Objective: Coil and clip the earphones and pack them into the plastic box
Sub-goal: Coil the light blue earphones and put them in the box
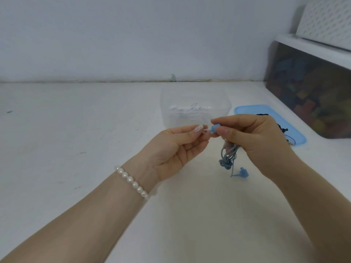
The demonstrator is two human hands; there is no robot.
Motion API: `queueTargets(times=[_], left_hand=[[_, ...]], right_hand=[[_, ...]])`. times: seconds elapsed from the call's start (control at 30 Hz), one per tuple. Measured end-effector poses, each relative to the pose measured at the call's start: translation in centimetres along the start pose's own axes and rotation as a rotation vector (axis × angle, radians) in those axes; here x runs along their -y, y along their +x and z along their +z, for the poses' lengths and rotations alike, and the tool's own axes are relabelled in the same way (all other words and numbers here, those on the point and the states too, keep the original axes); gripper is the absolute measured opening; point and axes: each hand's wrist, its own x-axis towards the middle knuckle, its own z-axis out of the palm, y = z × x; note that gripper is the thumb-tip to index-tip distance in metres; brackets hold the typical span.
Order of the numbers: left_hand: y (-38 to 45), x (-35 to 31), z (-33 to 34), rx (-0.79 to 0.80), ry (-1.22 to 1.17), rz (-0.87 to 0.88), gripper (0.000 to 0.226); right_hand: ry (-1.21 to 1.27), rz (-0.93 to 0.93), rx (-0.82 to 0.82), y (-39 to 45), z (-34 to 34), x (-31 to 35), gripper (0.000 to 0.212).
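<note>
My right hand (252, 137) pinches a blue clip (215, 128) between thumb and forefinger, and a tangled bundle of blue earphones (227, 158) hangs below it. One blue earbud (242, 172) dangles at the bottom. My left hand (174, 147), with a pearl bracelet at the wrist, pinches something small and clear right beside the clip; I cannot tell what it is. Behind the hands stands the clear plastic box (195, 107), open, with white earphones (182, 109) inside.
A blue lid (269, 111) lies right of the box with dark earphones (283, 128) on it. A large dark bin (311, 97) of coloured pieces with a white lid stands at the far right. The white table (76, 139) meets a wall behind.
</note>
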Motion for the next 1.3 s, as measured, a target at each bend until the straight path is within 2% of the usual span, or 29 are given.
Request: queueTargets(times=[0.3,0.5,0.87,1.3], left_hand=[[-0.2,0.2,0.2,-0.036,0.072,0.016,0.011],[-0.2,0.2,0.1,-0.06,0.128,0.037,0.009],[-0.4,0.3,0.3,-0.08,0.179,0.094,0.007],[-0.7,0.5,0.6,-0.104,0.128,0.092,0.009]], right_hand=[[-0.146,-0.012,-0.031,0.2,0.1,-0.2,0.012],[-0.128,-0.021,0.011,0.1,0.3,-0.2,0.016],[-0.159,-0.049,-0.048,0.2,0.4,-0.7,0.018],[-0.137,-0.076,-0.095,0.3,1.0,-1.3,0.024]])
